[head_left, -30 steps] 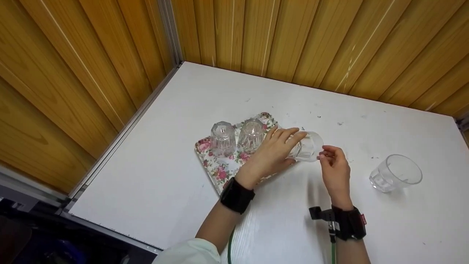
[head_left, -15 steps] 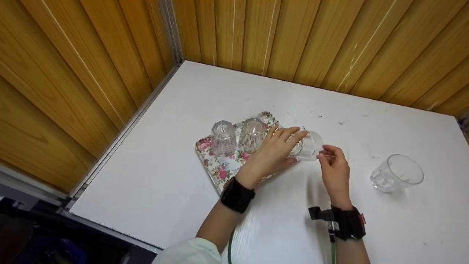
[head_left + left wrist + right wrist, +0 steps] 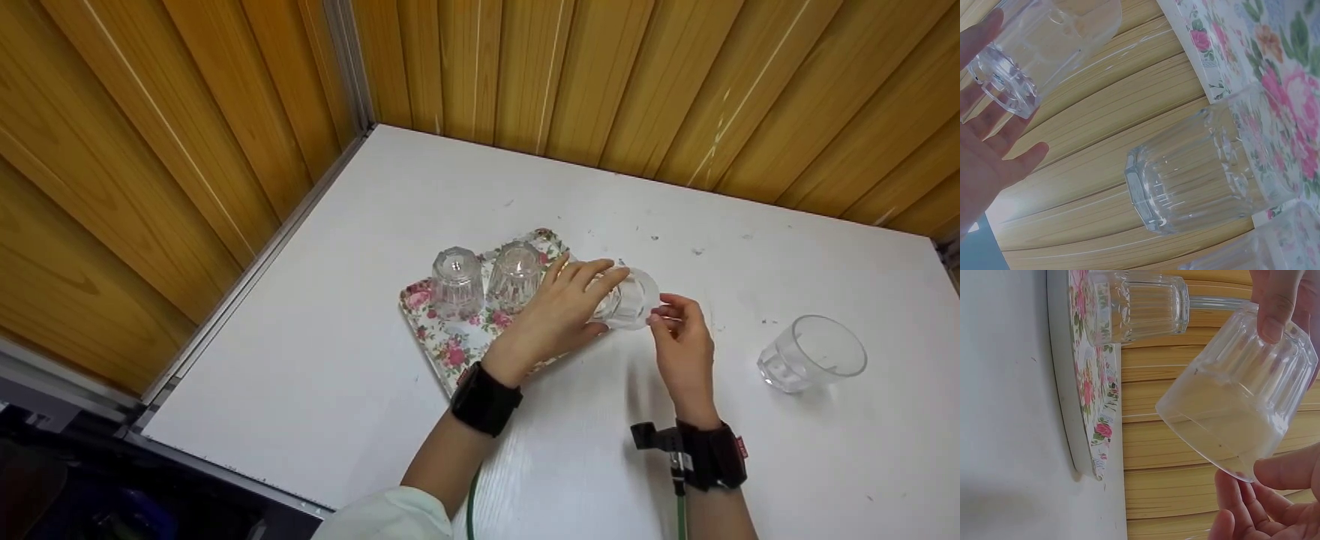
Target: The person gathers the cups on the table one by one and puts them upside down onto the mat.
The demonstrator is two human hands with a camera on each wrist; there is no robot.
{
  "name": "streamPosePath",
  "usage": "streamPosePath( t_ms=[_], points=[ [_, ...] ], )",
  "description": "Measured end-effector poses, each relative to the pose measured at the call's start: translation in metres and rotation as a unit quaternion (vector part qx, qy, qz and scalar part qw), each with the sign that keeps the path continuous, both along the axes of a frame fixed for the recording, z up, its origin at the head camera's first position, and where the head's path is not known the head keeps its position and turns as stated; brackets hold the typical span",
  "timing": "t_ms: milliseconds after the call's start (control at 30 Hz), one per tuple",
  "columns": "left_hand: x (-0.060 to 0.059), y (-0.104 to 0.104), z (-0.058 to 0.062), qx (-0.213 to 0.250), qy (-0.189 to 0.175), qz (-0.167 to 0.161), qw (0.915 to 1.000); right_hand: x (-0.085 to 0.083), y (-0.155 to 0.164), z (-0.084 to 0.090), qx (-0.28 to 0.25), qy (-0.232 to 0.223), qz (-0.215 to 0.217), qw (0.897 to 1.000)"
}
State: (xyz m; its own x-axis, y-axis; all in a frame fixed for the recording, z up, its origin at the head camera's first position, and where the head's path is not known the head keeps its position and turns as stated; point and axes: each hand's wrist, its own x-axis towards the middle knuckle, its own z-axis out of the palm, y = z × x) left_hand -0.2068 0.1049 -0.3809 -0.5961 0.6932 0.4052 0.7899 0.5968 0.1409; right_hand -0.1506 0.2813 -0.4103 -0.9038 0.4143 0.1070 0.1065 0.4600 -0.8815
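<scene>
1. Glass was held tilted in the air at the right edge of the tray, base toward the tray.
2. Left hand curled round its base end; right hand pinched the rim, as far as the head view showed.
3. Risk: smooth glass could have slipped as the hands turned it, or knocked the near upturned glass.
4. Count: four glasses – one held, two inverted on the tray, one upright on the table. One tray.

1 upright glass on white table.
</scene>
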Motion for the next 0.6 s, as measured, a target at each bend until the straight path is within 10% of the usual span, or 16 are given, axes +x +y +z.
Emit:
streamPosePath(
  t_ms=[600],
  points=[
    [0.0023, -0.0016, 0.0030, 0.009, 0.003, -0.004, 0.9999, 0.0003, -0.0010, 0.0003, 0.020, -0.012, 0.003, 1.000]
  ],
)
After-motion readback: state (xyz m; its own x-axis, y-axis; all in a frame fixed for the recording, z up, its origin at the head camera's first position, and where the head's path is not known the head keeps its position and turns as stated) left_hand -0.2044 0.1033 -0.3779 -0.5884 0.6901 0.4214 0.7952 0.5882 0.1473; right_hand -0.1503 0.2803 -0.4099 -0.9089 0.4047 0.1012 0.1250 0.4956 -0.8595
